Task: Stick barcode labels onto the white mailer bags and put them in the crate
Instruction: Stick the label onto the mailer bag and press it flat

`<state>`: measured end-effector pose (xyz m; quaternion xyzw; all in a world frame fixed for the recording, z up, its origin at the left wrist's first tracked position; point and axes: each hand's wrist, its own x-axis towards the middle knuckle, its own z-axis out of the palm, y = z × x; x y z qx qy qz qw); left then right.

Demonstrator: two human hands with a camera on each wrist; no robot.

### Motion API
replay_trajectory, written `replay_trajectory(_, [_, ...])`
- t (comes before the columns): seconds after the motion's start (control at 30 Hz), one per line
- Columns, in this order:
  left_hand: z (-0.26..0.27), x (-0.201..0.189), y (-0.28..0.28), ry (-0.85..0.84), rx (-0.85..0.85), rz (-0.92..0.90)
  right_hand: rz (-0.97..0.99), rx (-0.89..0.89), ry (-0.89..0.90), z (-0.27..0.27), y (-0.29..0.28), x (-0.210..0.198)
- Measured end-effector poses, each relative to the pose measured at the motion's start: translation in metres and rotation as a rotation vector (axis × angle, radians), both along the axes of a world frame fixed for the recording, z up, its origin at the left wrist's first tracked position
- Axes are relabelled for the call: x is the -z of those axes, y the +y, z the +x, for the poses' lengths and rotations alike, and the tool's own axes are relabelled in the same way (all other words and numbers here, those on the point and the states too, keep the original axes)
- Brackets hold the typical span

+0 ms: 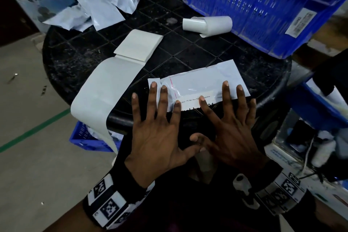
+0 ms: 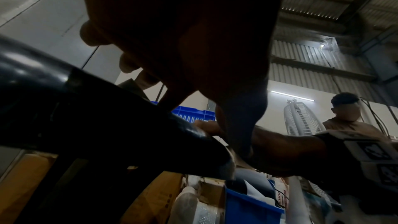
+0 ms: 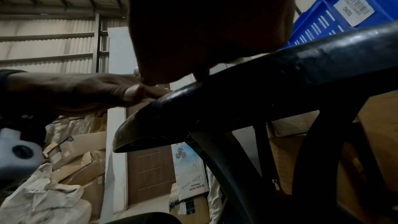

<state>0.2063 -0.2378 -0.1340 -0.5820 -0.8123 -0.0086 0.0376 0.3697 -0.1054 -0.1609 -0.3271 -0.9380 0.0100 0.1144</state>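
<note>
Black sleeves (image 1: 131, 184) end in white wristbands (image 1: 107, 203) printed with square black-and-white marker codes.

Label print mostly covered
Fingers (image 1: 204, 104) are hiding the barcode label (image 1: 197, 102); the blue crate (image 1: 263, 5), at one o'clock, is running off-frame.

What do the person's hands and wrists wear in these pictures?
Both hands, left hand and right hand, are bare. Each wrist carries a black band with white blocks bearing black square-pattern markers. The right one also shows a small white camera housing.
</note>
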Motion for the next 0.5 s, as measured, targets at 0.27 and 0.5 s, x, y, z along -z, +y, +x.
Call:
replay_trajectory(0.27, [0.011,-0.005,0.005,-0.022,0.052,0.036,-0.015,-0.017,0.043,-0.001,-0.004,-0.005])
replay_trajectory(0.5, [0.007,0.012,0.009,-0.048,0.088,-0.036,0.013,-0.022,0.006,-0.004,0.001,0.000])
